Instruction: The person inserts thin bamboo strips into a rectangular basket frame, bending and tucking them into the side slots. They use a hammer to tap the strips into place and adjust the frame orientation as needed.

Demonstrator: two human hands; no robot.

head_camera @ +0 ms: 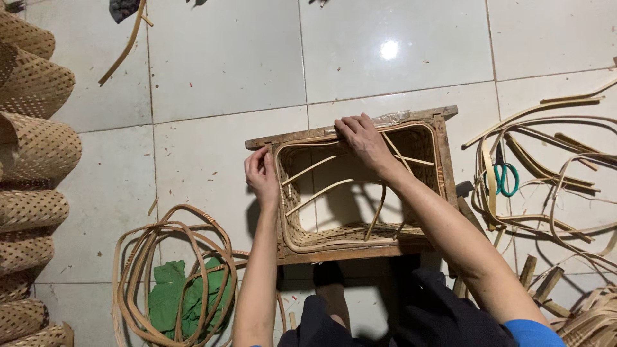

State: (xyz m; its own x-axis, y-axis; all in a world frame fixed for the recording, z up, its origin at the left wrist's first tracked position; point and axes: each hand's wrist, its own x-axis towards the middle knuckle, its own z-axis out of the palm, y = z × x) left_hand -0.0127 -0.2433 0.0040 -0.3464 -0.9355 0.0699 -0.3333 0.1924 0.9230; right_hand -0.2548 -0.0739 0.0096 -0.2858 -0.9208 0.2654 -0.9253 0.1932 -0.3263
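Wooden frame (360,252): rectangular, weathered brown, open top, standing on tiled floor, one top bar overhanging at both ends. Basket (347,236): woven pale cane, unfinished, seated inside frame; rim strip follows frame's inner edge with rounded corners. Loose cane strips (319,192) lie slanted across opening; floor tile visible through centre.
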